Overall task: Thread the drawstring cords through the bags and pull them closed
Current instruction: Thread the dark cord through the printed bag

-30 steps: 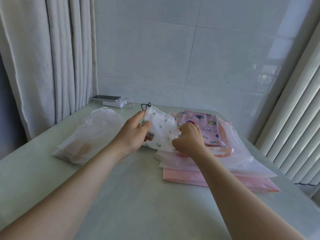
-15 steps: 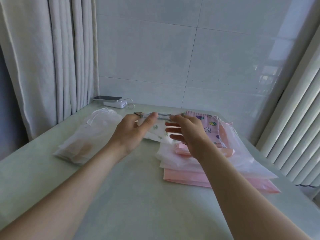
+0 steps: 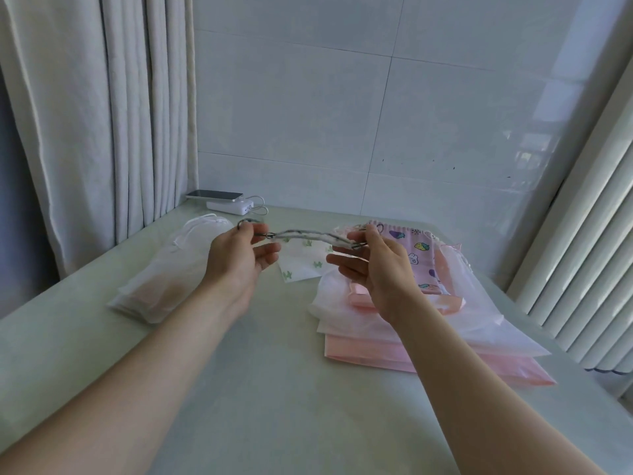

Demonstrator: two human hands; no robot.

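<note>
Both forearms enter from the near edge of the counter (image 3: pixel 260 399) and converge toward its middle. Left hand (image 3: pixel 239 260) and right hand (image 3: pixel 375 269) are raised at about equal height, palms turned toward each other. Each pinches one end of the dark drawstring cord (image 3: pixel 262 234) between thumb and forefinger, with the other fingers loosely extended below. The small white bag with green print (image 3: pixel 305 261) hangs between the hands; cannot tell whether its lower corner touches the counter. Its gathered top hem runs left-right, hand to hand, so the long axis lies across the body. Judgement: the closing pull goes outward along that axis, both hands equally near. Right of centre: stack of pink and frosted bags (image 3: pixel 376 351), with a pink cartoon-print bag (image 3: pixel 419 257) on top. Left: pile of translucent white bags (image 3: pixel 161 289). Far left corner: phone (image 3: pixel 215 194) on a power bank (image 3: pixel 231 207).
</note>
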